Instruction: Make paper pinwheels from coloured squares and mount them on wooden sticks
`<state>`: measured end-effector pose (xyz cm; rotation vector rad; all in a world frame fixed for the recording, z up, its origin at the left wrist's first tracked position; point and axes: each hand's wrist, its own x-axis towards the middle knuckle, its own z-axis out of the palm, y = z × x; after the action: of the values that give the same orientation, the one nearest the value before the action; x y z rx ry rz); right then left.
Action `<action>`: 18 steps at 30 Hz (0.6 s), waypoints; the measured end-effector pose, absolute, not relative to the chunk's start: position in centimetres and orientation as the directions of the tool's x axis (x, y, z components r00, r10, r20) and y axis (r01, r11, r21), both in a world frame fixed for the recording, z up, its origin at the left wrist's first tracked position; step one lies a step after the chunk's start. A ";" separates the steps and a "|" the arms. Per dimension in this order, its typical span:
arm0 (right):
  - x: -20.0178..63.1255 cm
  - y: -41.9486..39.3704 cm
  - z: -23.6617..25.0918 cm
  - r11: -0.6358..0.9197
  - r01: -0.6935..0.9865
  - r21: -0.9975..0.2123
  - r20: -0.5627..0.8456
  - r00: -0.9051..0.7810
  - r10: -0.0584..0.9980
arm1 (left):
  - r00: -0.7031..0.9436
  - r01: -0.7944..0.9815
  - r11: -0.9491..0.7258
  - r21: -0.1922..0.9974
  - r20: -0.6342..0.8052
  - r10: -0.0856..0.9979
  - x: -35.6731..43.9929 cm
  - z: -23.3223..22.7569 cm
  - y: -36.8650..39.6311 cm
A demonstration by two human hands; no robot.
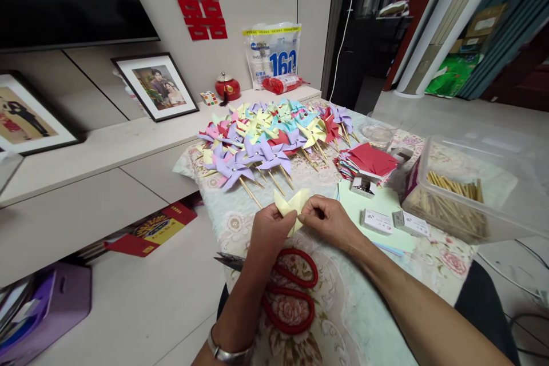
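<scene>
The left hand (271,227) pinches the left edge of a pale yellow paper piece (292,206), and the right hand (329,218) pinches its right edge, so the folded flaps stay together above the table (364,320). Both grips are closed on the paper. The forearms come in from below, the wrists bent inward toward each other. Below the grip lie red scissors (291,297); beyond it, finished pinwheels (270,137); to its right, a box of sticks (454,200).

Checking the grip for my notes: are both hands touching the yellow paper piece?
Touching. The head view shows left hand and right hand fingertips pinching the yellow paper piece.
</scene>
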<state>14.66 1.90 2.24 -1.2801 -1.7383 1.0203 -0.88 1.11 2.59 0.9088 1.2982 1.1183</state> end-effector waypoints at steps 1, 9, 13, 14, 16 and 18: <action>14.7 1.9 2.3 0.165 0.369 -0.915 0.080 -0.236 0.969 | -0.069 -0.113 0.247 0.962 -0.256 0.964 -0.9 2.6 1.1; 14.8 2.0 2.4 0.089 0.322 -0.943 0.013 -0.231 0.973 | -0.067 -0.208 0.265 0.942 -0.283 0.957 -0.8 2.8 0.7; 14.8 2.0 2.4 0.102 0.359 -0.928 0.025 -0.215 0.976 | -0.039 -0.230 0.278 0.933 -0.294 0.955 -0.7 2.9 0.6; 14.8 2.0 2.4 0.105 0.369 -0.923 0.025 -0.215 0.976 | -0.033 -0.232 0.281 0.931 -0.297 0.954 -0.7 3.0 0.6; 14.8 2.0 2.3 0.118 0.388 -0.914 0.034 -0.216 0.976 | -0.022 -0.234 0.288 0.928 -0.302 0.953 -0.8 3.0 0.7; 14.8 1.9 2.3 0.137 0.407 -0.903 0.052 -0.214 0.976 | -0.015 -0.231 0.294 0.928 -0.305 0.952 -0.9 2.9 0.7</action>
<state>14.78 1.92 2.32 -1.3416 -1.7246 1.0426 -0.90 0.75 2.90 0.7959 1.2067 1.1170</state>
